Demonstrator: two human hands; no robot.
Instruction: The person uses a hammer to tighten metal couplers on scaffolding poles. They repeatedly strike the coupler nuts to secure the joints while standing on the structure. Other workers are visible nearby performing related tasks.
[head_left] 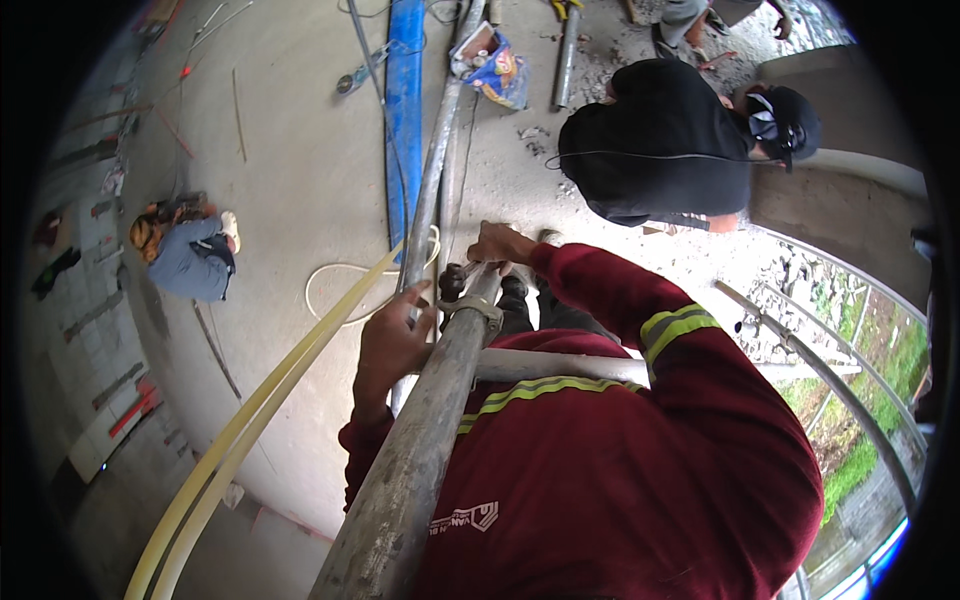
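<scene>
A thick grey scaffold pipe (400, 480) runs up from the lower edge, close to my body. A metal scaffold clamp (475, 306) is fastened around it near its far end. My right hand (500, 246) is closed at the clamp's far side, by the pipe's end; what lies in its fingers is hidden. Left of the clamp, my left hand (393, 338) curls around a thinner metal pole (425, 215), and its fingers are partly hidden. Another grey crossbar (560, 366) passes across my waist from the clamped pipe.
Two cream hoses (265, 395) slant past on the left. Far below lie a blue strip (405, 120) and a bag of fittings (490, 65). A crouching person in black (660, 140) is at the right, another in grey-blue (190, 258) at the left. Curved railings (840, 385) stand right.
</scene>
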